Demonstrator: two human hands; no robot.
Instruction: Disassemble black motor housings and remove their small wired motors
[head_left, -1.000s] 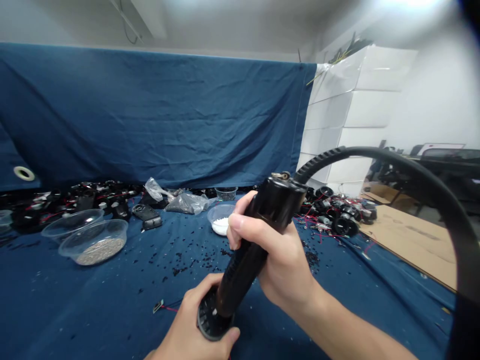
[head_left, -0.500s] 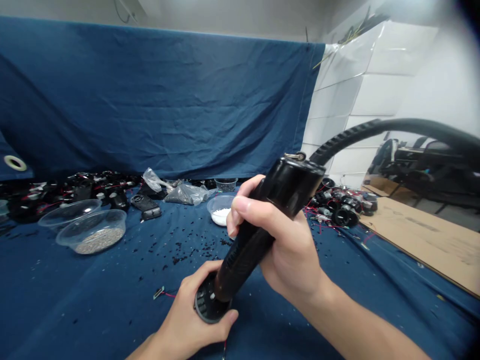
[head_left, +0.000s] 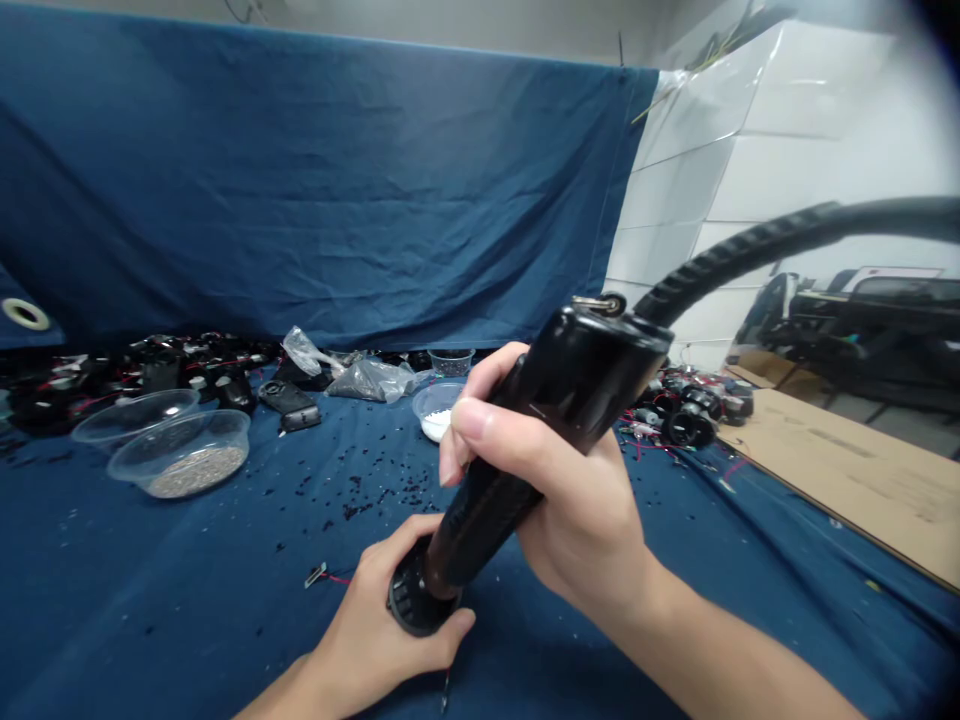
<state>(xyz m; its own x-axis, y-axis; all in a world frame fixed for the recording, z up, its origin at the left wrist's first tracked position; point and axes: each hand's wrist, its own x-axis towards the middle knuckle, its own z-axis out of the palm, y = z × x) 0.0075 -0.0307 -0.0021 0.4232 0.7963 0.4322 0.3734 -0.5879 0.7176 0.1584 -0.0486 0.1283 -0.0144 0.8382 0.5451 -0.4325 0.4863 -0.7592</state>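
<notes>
My right hand (head_left: 574, 490) is wrapped round a black corded electric screwdriver (head_left: 592, 370), tilted with its lower end pointing down and left. A thick black cable (head_left: 757, 245) and a metal hanging ring (head_left: 604, 303) are at its top end. My left hand (head_left: 375, 610) grips a round black plastic housing (head_left: 409, 595) with a ribbed rim. The screwdriver's nose reaches into the housing, and its bit is hidden. Thin wires hang from the housing; a small part on a red wire (head_left: 316, 575) shows beside my left hand.
Clear bowls with small screws (head_left: 199, 470) and white material (head_left: 435, 425) stand on the blue cloth (head_left: 187, 590). Tiny black pieces (head_left: 367, 500) lie scattered. Heaps of black parts (head_left: 686, 410) sit right and far left. A cardboard sheet (head_left: 847, 470) lies at right, plastic bags (head_left: 371, 380) behind.
The screwdriver's top end has shifted slightly right, and its cable has swung upward. Both hands keep their grips, and the view has moved a little.
</notes>
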